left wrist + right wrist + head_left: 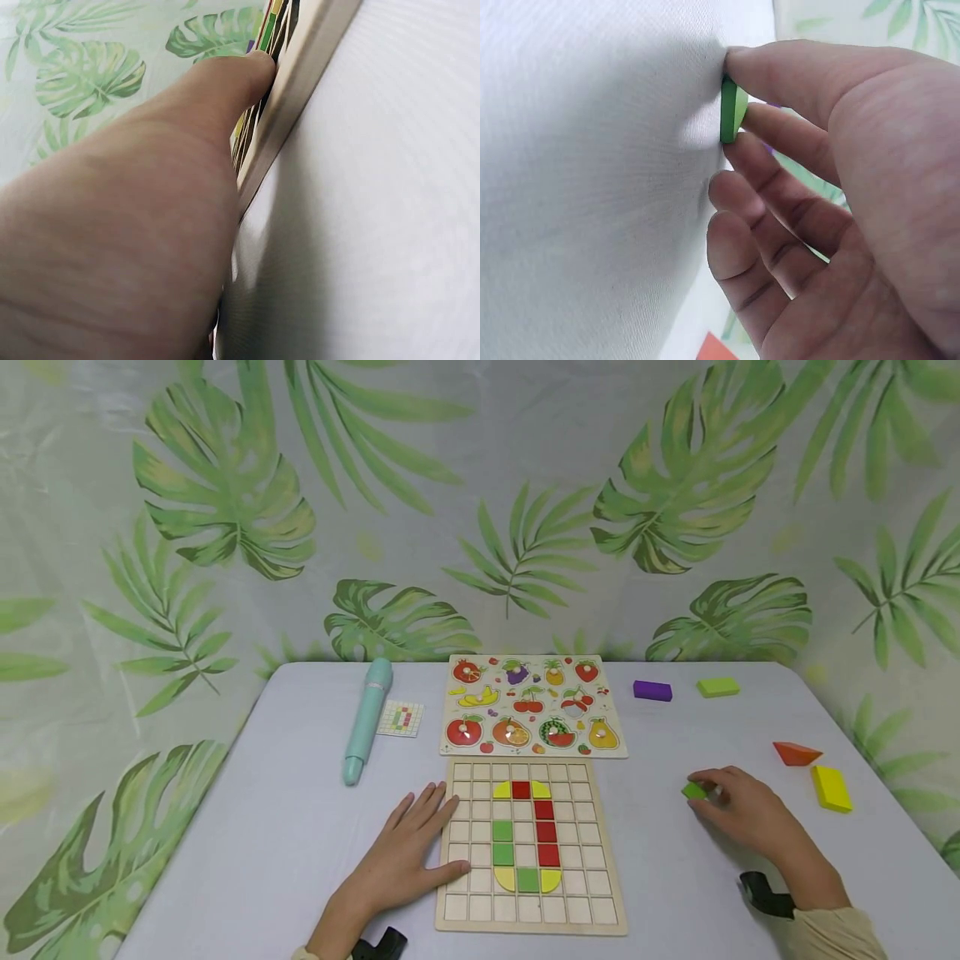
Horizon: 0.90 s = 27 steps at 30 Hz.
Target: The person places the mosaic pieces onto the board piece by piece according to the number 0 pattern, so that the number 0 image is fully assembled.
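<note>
My left hand point(405, 852) lies with spread fingers along the left edge of a wooden grid board point(531, 929), its thumb over the edge squares. Red, green and yellow tiles form a ring in the board's grid, with a gap at the upper left of the ring. To the right of the board, my right hand point(742, 810) pinches a small green tile point(729, 112) between thumb and fingers. That tile is at the table surface, and the other fingers are loosely bent. In the left wrist view the thumb point(259, 71) touches the board's side.
A fruit peg puzzle point(533, 748) lies behind the board. At left are a teal pen-shaped stick point(366, 722) and a small pattern card point(401, 719). Purple point(652, 691), light green point(718, 687), orange point(797, 753) and yellow point(832, 789) blocks lie at right.
</note>
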Each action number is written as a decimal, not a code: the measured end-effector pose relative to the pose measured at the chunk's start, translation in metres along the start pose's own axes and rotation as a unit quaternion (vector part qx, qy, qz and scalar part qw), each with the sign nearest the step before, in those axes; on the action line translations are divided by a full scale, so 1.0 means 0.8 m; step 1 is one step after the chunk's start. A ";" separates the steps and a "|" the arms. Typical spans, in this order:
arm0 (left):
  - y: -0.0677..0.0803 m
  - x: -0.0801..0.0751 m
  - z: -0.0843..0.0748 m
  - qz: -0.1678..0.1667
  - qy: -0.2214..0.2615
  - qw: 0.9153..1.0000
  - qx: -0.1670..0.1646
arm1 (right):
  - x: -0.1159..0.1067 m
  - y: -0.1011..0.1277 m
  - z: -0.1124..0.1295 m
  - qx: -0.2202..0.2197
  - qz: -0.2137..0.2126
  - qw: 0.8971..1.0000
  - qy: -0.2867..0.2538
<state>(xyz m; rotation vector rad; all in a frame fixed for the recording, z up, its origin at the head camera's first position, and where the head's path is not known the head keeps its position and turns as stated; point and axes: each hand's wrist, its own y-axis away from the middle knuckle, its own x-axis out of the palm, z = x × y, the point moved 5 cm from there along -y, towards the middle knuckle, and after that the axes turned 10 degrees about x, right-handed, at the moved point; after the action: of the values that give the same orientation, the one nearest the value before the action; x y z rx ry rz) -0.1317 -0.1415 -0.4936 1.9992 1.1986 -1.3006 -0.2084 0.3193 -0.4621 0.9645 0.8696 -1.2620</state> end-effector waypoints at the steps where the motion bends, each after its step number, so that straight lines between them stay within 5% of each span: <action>1: 0.000 0.000 0.000 -0.001 0.001 1.000 0.001 | 0.000 0.000 0.001 0.000 -0.001 1.000 0.000; 14: -0.001 0.001 0.001 0.000 0.004 1.000 -0.005 | 0.008 -0.009 0.038 -0.003 0.006 1.000 -0.012; 27: -0.001 0.001 0.001 0.002 0.007 1.000 -0.006 | 0.011 -0.014 0.133 -0.094 -0.008 0.994 -0.053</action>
<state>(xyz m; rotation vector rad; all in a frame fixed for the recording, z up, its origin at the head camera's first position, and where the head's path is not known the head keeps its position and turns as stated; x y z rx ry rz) -0.1322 -0.1413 -0.4948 2.0035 1.2055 -1.2766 -0.2179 0.2169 -0.4326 0.7348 0.8975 -1.2106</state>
